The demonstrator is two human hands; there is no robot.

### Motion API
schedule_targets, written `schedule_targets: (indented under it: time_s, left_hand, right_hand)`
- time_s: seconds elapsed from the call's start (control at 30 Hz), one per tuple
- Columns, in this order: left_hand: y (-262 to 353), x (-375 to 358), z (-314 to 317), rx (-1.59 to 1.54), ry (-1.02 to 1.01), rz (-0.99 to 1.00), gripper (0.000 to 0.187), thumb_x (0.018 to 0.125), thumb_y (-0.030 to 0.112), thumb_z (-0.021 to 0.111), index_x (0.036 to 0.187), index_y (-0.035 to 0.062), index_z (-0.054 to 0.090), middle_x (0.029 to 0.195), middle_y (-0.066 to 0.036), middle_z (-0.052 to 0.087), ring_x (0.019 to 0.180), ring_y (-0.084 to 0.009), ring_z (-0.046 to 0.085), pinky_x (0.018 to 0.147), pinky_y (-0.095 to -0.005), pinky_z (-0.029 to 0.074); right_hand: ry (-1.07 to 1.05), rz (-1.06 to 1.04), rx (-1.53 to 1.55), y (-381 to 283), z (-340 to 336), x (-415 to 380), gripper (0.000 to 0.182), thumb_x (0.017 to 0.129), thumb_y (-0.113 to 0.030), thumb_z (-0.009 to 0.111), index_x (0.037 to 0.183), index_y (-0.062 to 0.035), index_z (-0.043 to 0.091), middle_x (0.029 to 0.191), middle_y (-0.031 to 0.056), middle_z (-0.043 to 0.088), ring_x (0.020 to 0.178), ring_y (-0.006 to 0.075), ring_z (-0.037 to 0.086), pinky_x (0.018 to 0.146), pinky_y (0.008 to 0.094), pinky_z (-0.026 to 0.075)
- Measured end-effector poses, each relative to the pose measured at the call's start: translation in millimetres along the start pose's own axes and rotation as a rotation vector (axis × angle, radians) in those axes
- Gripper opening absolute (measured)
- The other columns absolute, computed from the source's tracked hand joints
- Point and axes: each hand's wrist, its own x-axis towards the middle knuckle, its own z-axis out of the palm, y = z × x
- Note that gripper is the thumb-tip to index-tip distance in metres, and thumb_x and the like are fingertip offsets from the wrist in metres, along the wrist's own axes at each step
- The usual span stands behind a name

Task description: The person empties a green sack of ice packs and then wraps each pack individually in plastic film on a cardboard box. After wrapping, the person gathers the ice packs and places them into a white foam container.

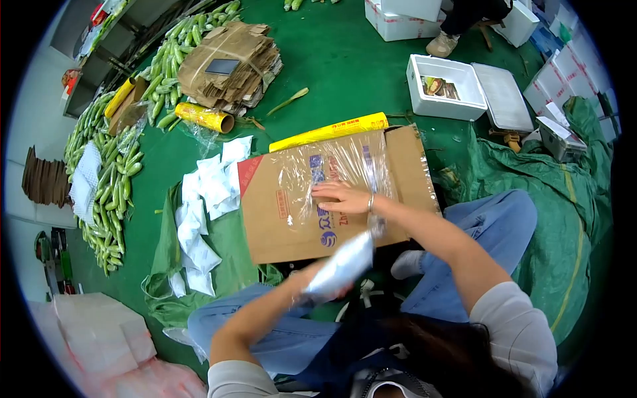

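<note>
A flat cardboard carton (265, 225) with blue and red print lies in front of me, its upper face partly under clear cling film (378, 156). My right hand (342, 197) rests on the film with fingers stretched out and nothing gripped. Near the carton's front edge is a white packet (342, 265), tilted and smeared by motion, with clear film around it. My left hand (344, 290) is mostly hidden under this packet and appears to hold it. Along the carton's far edge lies a yellow cling film roll (328, 131).
Several white packets (192, 225) lie on green sacking at left. Film-wrapped green corn cobs (113, 192), a second yellow roll (204, 117) and stacked cardboard (229, 66) stand beyond. At upper right are an open foam box (417, 89), a scale (504, 99) and a seated person's leg (458, 20).
</note>
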Motion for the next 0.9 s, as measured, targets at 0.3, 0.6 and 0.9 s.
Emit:
schedule_targets:
  time_s: [0.3, 0.6, 0.9]
  left_hand:
    - [-107.9, -56.7, 60.2, 0.449, 0.129, 0.458, 0.049, 0.098, 0.044, 0.044, 0.125, 0.0050, 0.055, 0.104, -0.003, 0.064, 0.083, -0.0108, 0.062, 0.069, -0.0247, 0.051]
    - [-137.7, -94.1, 117.8, 0.442, 1.173, 2.033, 0.069, 0.097, 0.058, 0.026, 0.124, -0.0017, 0.045, 0.113, -0.017, 0.057, 0.108, -0.0243, 0.054, 0.092, -0.0328, 0.043]
    - [-103.3, -143.3, 18.9, -0.680, 0.861, 1.866, 0.054, 0.096, 0.047, 0.039, 0.084, -0.0024, 0.058, 0.075, -0.011, 0.062, 0.063, -0.0227, 0.059, 0.057, -0.0355, 0.049]
  right_hand:
    - [0.061, -0.120, 0.261, -147.0, 12.4, -26.1, 0.041, 0.094, -0.040, 0.047, 0.113, -0.0060, 0.061, 0.115, 0.0144, 0.062, 0.121, 0.0257, 0.050, 0.105, 0.0401, 0.031]
    - [0.642, 0.106, 0.885, -247.5, 52.7, 39.3, 0.029, 0.095, -0.024, 0.047, 0.078, -0.0018, 0.055, 0.063, 0.0072, 0.057, 0.058, 0.0144, 0.058, 0.054, 0.0276, 0.046]
    - [0.183, -0.409, -0.584, -317.3, 112.1, -1.6, 0.061, 0.077, -0.022, 0.067, 0.131, -0.0033, 0.044, 0.143, 0.0241, 0.034, 0.131, 0.0396, 0.034, 0.105, 0.0470, 0.032]
